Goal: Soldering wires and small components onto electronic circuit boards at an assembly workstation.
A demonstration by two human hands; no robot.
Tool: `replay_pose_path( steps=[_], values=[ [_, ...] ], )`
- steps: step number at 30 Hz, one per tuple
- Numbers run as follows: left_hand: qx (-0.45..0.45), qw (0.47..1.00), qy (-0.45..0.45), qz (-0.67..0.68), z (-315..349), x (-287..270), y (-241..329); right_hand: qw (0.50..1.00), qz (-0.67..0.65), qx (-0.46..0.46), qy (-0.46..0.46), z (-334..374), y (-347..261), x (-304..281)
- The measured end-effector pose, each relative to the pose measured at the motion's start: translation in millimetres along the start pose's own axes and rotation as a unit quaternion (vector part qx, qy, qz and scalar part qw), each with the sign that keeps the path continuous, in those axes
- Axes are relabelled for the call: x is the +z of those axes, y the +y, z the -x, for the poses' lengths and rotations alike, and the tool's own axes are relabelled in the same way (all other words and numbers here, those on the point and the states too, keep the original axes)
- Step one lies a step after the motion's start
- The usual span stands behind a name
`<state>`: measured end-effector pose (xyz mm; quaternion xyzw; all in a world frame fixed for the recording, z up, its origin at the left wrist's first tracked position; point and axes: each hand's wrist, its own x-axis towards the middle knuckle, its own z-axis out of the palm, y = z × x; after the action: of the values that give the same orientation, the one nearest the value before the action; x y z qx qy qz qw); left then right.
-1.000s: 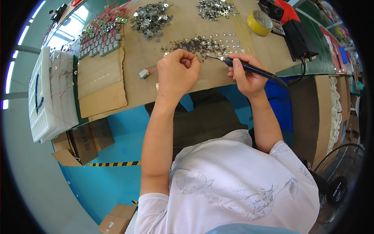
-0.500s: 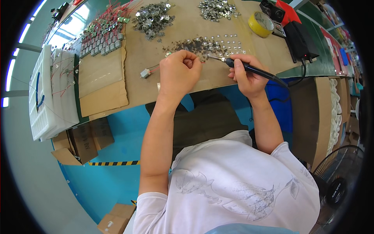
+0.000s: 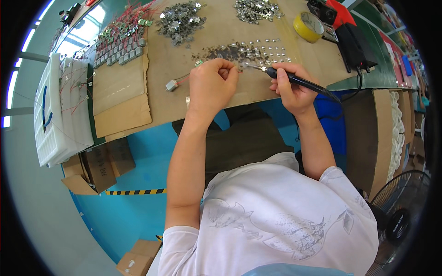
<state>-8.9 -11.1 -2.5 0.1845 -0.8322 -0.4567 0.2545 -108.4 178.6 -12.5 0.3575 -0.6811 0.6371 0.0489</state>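
Black and slim, the iron [image 3: 306,83] slants across the right hand [image 3: 297,89], whose fingers grip its handle like a pen; its tip points left toward the left hand [image 3: 214,85]. That hand is bent at the wrist, knuckles up, thumb and forefinger pinched on a thin wire, its reddish end just beside the fingertips. Both forearms reach up from the lower edge. The motor [image 3: 171,85] lies on the cardboard [image 3: 165,103] left of the left hand, its wires running behind that hand, which hides part of them; a green board [image 3: 199,63] shows beside the knuckles. Dark crumbs [image 3: 221,53] and small metal pieces [image 3: 264,48] lie beyond the hands, tape [image 3: 308,27] and a black box [image 3: 354,48] farther right.
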Motion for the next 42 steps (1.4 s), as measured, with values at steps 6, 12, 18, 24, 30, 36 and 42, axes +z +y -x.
replay_pose_path(
  steps=[6, 12, 18, 24, 30, 36, 42],
  values=[
    [0.007, 1.000, 0.001, -0.001, 1.0, 1.7, -3.9, 1.000, -0.007, 0.000, -0.006, 1.0, -0.6, -0.3],
    [-0.009, 0.999, -0.024, -0.022, -0.3, 1.3, -0.8, 1.000, -0.006, 0.001, -0.001, 0.9, 0.0, -0.5],
    [-0.006, 1.000, -0.012, -0.015, -0.7, -0.2, 1.7, 0.999, -0.040, 0.012, 0.015, 2.1, 0.9, 1.8],
    [-0.016, 0.997, 0.042, 0.069, 1.7, 2.1, 0.5, 0.992, -0.118, 0.038, 0.029, 1.2, 0.3, 0.4],
    [-0.008, 0.997, 0.055, 0.046, 3.1, -0.3, 2.6, 0.993, -0.102, 0.049, 0.031, 2.9, 0.2, 1.2],
    [0.043, 0.999, -0.010, -0.026, 3.7, -18.1, 3.5, 0.994, -0.098, 0.047, 0.033, 2.2, -0.3, 0.6],
    [0.129, 0.975, -0.086, -0.159, -7.2, -26.4, 3.4, 0.993, -0.099, 0.056, 0.032, 2.6, -1.6, 0.5]
  ],
)
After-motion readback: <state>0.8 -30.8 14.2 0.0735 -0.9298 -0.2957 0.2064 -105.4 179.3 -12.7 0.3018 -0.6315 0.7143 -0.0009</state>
